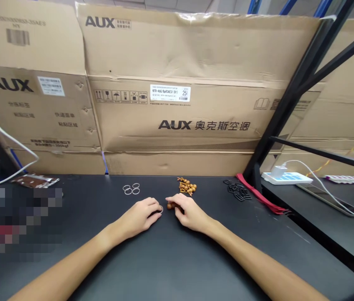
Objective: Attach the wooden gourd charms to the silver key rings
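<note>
My left hand is closed, pinching a silver metal ring between thumb and fingers just above the black table. Close by on its right, my right hand is closed on a small brown gourd-shaped charm, whose rounded end pokes out at the fingertips; the rest of it is hidden. Several more silver rings lie beyond my left hand. Behind my right hand sits a small pile of wooden gourd charms.
Black cords or clips lie in a heap at the right, beside a red strap and a black metal frame. Large cardboard boxes wall off the back. A power strip with a white cable stands far right.
</note>
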The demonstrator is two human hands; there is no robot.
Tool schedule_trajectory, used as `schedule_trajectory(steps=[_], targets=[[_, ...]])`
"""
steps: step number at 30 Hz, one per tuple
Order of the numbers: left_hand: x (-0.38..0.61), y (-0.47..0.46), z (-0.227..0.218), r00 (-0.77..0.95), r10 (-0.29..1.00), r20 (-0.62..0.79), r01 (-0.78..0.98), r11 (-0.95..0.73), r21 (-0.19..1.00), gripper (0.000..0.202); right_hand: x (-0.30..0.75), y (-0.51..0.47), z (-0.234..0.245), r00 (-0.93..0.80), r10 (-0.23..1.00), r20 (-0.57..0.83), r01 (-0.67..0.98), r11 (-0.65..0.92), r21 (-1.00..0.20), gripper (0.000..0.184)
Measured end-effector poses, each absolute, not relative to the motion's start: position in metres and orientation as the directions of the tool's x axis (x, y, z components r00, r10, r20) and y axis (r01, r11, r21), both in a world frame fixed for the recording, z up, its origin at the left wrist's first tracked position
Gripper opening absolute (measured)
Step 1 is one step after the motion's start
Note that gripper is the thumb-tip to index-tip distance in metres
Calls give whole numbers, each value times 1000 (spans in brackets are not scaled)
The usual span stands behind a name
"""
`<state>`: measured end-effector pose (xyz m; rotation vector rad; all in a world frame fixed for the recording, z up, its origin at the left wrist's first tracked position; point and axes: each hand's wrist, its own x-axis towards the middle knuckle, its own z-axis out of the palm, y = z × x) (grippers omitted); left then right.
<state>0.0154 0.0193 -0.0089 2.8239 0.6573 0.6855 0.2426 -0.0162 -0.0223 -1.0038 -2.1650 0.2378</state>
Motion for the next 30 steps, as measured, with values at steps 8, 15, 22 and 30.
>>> schedule_trajectory(steps=[8,15,22,30], targets=[[16,17,-6,796,454,400,378,-889,259,19,242,-16,-18,-211,754,622,699,561,-444,27],[16,18,-8,791,452,413,385,-891,240,19,241,-20,-16,-177,824,538,853,401,-334,8],[16,19,-10,776,471,420,404,-882,243,18,236,-24,-14,-275,840,467,861,431,-269,12],[17,21,-12,712,561,422,457,-826,329,15,237,-21,-18,-319,830,458,818,485,-310,14]])
